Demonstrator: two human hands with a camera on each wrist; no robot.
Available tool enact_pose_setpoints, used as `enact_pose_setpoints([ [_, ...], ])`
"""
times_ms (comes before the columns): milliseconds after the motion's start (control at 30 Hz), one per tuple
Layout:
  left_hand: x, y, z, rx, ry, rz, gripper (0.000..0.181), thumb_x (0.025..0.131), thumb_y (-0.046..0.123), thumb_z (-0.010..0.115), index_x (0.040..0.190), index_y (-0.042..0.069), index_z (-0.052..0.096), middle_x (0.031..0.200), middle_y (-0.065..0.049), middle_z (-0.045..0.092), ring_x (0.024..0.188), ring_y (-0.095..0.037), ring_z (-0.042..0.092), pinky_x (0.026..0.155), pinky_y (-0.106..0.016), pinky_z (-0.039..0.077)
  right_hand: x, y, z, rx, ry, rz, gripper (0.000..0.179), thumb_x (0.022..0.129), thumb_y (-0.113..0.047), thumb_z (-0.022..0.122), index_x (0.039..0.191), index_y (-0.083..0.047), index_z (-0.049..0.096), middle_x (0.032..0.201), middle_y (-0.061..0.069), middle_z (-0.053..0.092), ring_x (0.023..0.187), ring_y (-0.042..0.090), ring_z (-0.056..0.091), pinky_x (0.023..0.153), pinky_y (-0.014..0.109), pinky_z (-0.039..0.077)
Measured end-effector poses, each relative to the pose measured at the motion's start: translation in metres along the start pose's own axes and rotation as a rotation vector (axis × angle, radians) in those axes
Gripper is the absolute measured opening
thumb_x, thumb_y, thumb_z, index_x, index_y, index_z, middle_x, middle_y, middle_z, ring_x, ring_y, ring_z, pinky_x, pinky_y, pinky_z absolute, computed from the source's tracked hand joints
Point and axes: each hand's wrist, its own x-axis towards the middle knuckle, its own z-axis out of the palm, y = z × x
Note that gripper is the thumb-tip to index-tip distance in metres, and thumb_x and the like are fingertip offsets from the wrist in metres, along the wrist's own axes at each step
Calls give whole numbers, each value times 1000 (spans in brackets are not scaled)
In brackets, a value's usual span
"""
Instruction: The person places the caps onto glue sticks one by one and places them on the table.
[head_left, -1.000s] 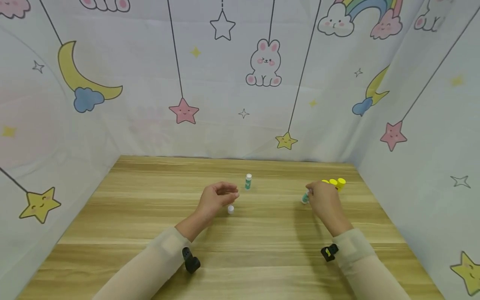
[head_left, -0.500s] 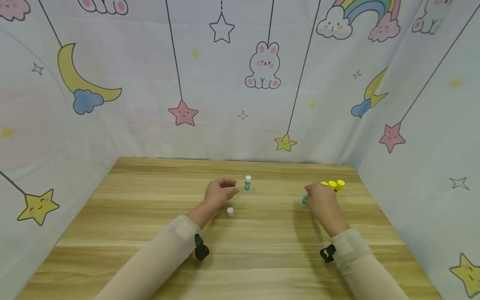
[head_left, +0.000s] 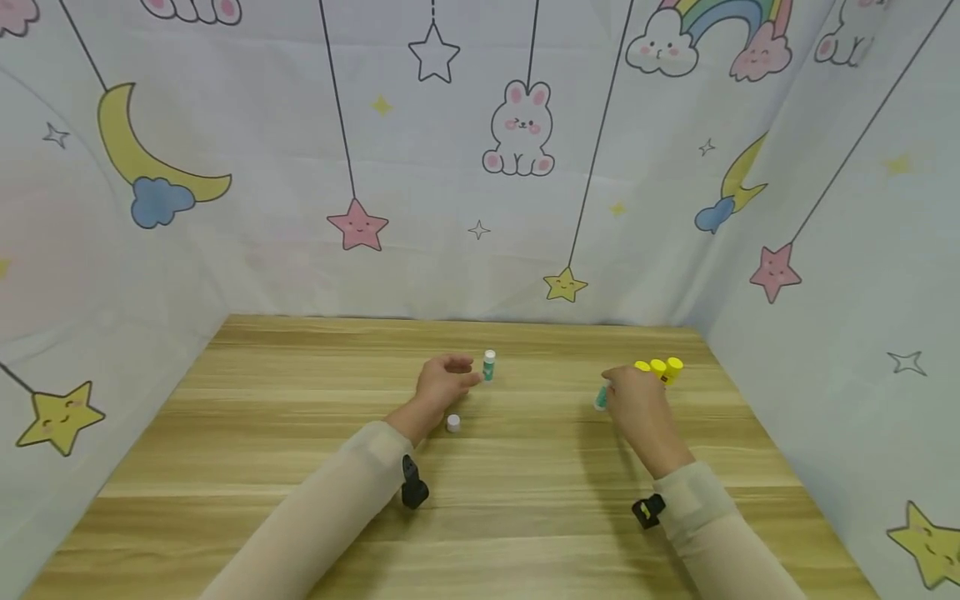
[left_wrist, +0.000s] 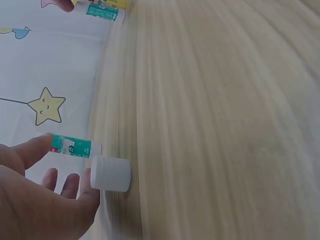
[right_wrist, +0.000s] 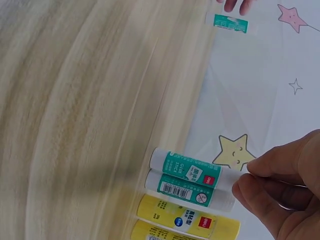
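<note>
On grained wood (head_left: 300, 433), smooth cylindrical glue stick (head_left: 489, 365) stands.

**Camera Placement and Shared Coverage**

Head view: mounted high, facing forward and down across the tabletop (head_left: 300, 433) toward the printed backdrop (head_left: 450, 167); distant, covering both forearms.

Left wrist view: low and close, rolled sideways, looking past the left hand (left_wrist: 35, 200) along the tabletop to the backdrop.

Right wrist view: likewise close and rolled, looking past the right hand (right_wrist: 285, 185).

Shared coverage: the upright green glue stick (head_left: 489, 365) appears in all three views (left_wrist: 75, 146) (right_wrist: 227, 23); the yellow glue sticks (head_left: 660, 368) appear in each wrist view.
</note>
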Motion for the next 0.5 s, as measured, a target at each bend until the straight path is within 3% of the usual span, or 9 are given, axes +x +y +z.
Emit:
enact_pose_setpoints([
  [200, 6, -1, 5, 4, 16, -15, 47, 90, 11, 79, 133, 4, 63, 135, -15, 61, 120, -31, 60, 98, -40, 55, -8, -6, -1, 91, 17, 23, 26, 98, 3, 53, 116, 7, 71, 114, 27, 70, 51, 13, 49, 43, 23, 41],
  [333, 10, -1, 7, 14, 14, -20, 47, 89, 10, 79, 133, 5, 63, 136, -16, 60, 121, -32, 60, 98, -39, 56, -14, -12, 1, 97, 51, 30, 26, 96, 3, 55, 115, 5, 72, 112, 26, 72, 43, 10, 36, 39, 20, 34],
  [400, 11, 0, 8, 24, 5, -10, 48, 89, 9, 79, 134, 5, 62, 137, -16, 60, 122, -32, 60, 98, -39, 56, -17, -16, 3, 92, 73, 36, 24, 95, 1, 58, 114, 4, 73, 106, 24, 73, 41, 11, 36, 39, 22, 34],
  [500, 12, 0, 10, 50, -7, 15, 49, 89, 10, 79, 135, 6, 62, 137, -16, 60, 123, -33, 59, 98, -38, 56, -22, -22, 5, 95, 92, 49, 23, 92, -2, 65, 113, 1, 75, 96, 18, 75, 47, 11, 47, 43, 25, 41],
])
